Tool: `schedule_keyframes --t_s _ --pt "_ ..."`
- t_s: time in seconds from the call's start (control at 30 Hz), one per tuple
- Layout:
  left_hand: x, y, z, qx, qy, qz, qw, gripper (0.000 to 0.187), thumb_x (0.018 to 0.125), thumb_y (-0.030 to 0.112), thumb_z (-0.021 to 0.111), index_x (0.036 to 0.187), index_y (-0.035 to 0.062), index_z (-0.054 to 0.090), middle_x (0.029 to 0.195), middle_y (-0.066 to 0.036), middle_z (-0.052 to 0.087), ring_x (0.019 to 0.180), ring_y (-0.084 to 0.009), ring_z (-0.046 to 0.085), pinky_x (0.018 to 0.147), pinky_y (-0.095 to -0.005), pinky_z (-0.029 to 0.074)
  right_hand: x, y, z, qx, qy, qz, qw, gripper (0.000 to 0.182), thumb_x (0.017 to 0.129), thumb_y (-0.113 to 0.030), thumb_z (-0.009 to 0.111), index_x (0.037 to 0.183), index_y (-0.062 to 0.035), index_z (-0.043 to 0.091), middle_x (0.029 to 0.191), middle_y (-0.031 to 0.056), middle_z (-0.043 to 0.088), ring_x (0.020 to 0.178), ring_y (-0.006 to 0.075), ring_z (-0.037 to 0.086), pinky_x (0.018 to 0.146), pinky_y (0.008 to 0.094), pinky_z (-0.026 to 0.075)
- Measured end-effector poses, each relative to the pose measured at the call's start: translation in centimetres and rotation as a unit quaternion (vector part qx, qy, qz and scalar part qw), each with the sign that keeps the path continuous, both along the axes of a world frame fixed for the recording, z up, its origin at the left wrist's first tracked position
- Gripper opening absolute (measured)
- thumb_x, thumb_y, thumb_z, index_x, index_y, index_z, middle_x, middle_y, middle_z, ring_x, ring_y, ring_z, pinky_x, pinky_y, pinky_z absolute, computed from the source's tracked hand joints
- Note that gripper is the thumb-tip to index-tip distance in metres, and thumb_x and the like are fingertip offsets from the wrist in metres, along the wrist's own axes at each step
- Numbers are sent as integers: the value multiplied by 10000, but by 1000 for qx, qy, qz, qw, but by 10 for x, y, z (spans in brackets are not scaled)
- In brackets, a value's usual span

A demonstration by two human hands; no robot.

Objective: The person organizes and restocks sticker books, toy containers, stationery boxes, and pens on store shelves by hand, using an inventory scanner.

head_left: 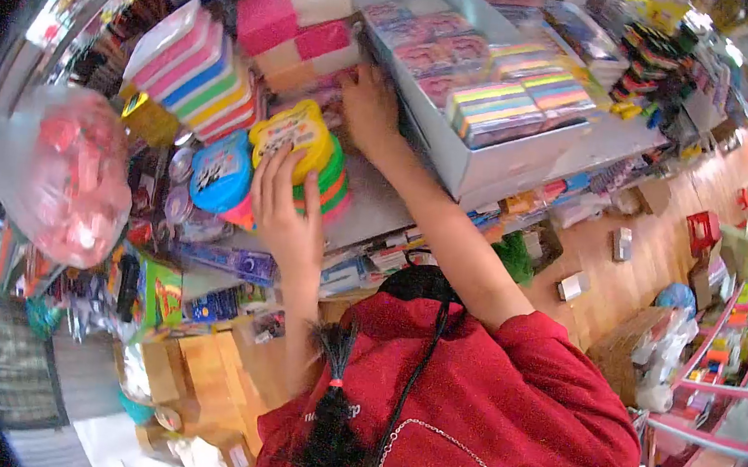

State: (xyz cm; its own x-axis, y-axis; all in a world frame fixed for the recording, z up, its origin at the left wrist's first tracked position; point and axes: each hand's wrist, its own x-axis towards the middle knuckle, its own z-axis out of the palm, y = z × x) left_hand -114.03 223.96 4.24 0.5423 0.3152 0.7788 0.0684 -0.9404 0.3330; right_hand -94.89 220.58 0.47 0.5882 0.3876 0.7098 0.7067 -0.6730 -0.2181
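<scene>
My left hand (280,194) rests with its fingers apart on a yellow plastic case (295,137) with a shaped lid, which tops a stack of green, orange and pink cases. Close beside it is a blue case (221,172) with dark print. My right hand (369,113) reaches across the shelf to the narrow space between stacked pink and white boxes (297,27) and a white open carton (508,167). Its fingertips are blurred and partly hidden by the goods, so I cannot make out whether they grip anything.
The carton holds pastel-striped packs (520,98). Left of the pink boxes stands a stack of multicoloured boxes (195,69). A clear bag of red items (80,171) hangs at the left. On the wooden floor (586,256) to the right are small boxes and a red crate (702,232).
</scene>
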Motion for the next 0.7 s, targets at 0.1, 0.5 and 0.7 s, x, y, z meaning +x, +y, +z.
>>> schedule_keyframes --t_s 0.1,0.5,0.7 --pt "0 1 -1 16 3 3 1000 245 859 153 585 1090 70 600 1190 -88 575 1157 -304 483 986 -411 362 -1 1 1 10 6 -1 1000 302 744 -142 593 1034 -60 567 1035 154 548 1061 319 504 866 436 438" --pt "2 1 -1 14 3 1 1000 248 870 151 565 1102 63 577 1198 -92 567 1163 -301 474 986 -414 354 -56 -29 35 -119 97 31 988 247 812 -93 483 991 41 588 953 214 601 946 349 590 739 428 529" --pt "5 -1 -1 28 6 22 999 243 866 142 569 1093 54 577 1188 -105 570 1150 -311 484 985 -420 356 -71 -72 16 -115 147 160 969 212 777 -48 495 923 75 589 790 224 611 701 342 639 599 434 533"
